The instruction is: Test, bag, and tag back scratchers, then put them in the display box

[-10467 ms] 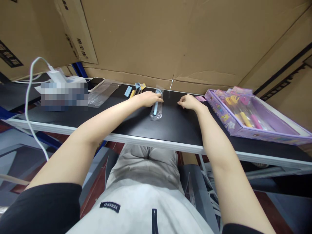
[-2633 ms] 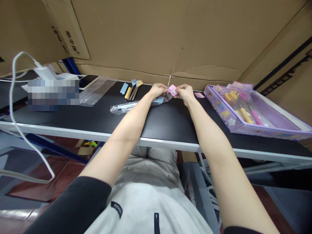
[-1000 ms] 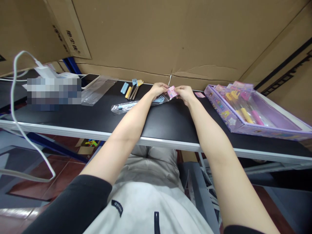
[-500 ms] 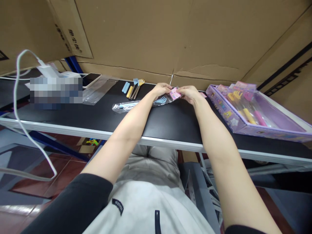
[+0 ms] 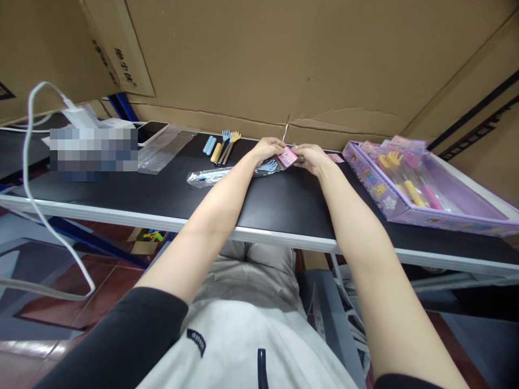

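A clear plastic bag (image 5: 214, 175) with a light blue hand-shaped scratcher inside lies across the black table (image 5: 275, 205). My left hand (image 5: 268, 148) pinches the bag's open end. My right hand (image 5: 311, 156) pinches a small pink card (image 5: 287, 156) at that same end. Both hands meet over the card, fingers closed.
Loose blue and yellow scratchers (image 5: 222, 147) lie behind the bag. A stack of empty clear bags (image 5: 164, 150) and a phone (image 5: 151, 129) sit at the left, with a white cable (image 5: 30, 162) hanging. A purple display box (image 5: 409, 186) of packed items stands at the right. Cardboard walls the back.
Over ten seconds the bag has turned from lengthwise to crosswise and a pink card has come to its open end. In the last second my hands barely shift.
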`<state>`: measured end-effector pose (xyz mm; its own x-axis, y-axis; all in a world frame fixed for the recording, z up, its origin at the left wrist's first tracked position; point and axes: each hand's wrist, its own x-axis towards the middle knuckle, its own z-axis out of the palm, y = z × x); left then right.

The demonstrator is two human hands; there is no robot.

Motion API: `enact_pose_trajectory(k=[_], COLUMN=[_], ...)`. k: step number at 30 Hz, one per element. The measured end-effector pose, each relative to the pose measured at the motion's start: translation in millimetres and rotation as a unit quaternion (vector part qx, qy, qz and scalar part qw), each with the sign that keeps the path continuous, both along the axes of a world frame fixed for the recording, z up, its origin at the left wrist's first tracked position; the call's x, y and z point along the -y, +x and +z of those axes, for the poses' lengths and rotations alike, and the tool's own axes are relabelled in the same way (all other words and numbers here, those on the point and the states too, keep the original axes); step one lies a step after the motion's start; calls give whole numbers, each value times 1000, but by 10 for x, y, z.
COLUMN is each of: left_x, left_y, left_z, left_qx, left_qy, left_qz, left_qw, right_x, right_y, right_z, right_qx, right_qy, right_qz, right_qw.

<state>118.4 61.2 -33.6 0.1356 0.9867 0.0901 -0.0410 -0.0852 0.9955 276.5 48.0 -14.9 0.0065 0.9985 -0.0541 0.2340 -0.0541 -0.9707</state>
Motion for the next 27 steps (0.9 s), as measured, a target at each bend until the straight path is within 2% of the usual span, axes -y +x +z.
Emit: enact_pose_trajectory(k=[3, 10, 22, 24, 27], left_x=[-11, 7, 25, 24, 13], left_y=[1, -3, 3, 9, 23], left_z=[0, 6, 18, 18, 17], left_qx=[0, 0, 2, -3, -12], left_qy=[-1, 3, -2, -2, -1], left_qz=[0, 1, -13, -14, -5], left_qw=[1000, 1000, 1000, 1000, 1000], right_x=[19, 57, -45, -60, -88], right_y=[-12, -40, -34, -36, -53], right_z=[1, 17, -78, -94, -124], right_qx=[-5, -20, -37, -15, 58], right_qy=[-10, 2, 47, 63, 124], right_qz=[28, 15, 4, 6, -13], right_qw=[1000, 1000, 998, 998, 990])
